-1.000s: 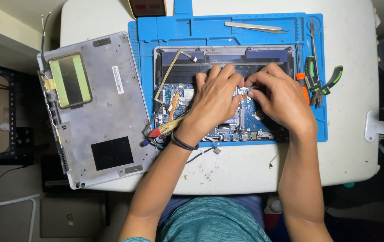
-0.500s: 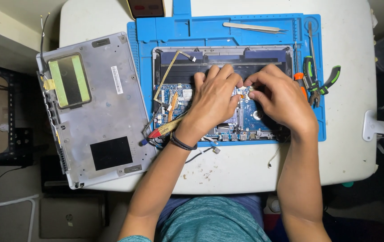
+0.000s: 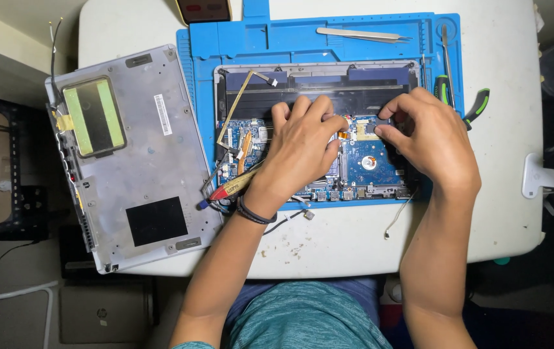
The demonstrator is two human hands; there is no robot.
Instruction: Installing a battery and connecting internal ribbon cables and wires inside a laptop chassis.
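white table (image 3: 516, 213) | blue mat (image 3: 328, 39), grey laptop cover (image 3: 135, 161), loose wire (image 3: 398, 216)

An opened laptop base with exposed blue circuit board (image 3: 367, 161) is lying on a blue silicone work mat (image 3: 303, 39), which is sitting on a white table (image 3: 503, 194). Left of the mat, a detached grey metal laptop cover (image 3: 135, 161) is overhanging the table edge. Silver metal tweezers (image 3: 362, 33) are lying behind the laptop base, and green-handled screwdrivers (image 3: 477, 106) are lying to its right.

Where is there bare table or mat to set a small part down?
Bare table lies below the mat, and right of it. A mat strip beside the tweezers is free. The laptop under both hands is crowded.
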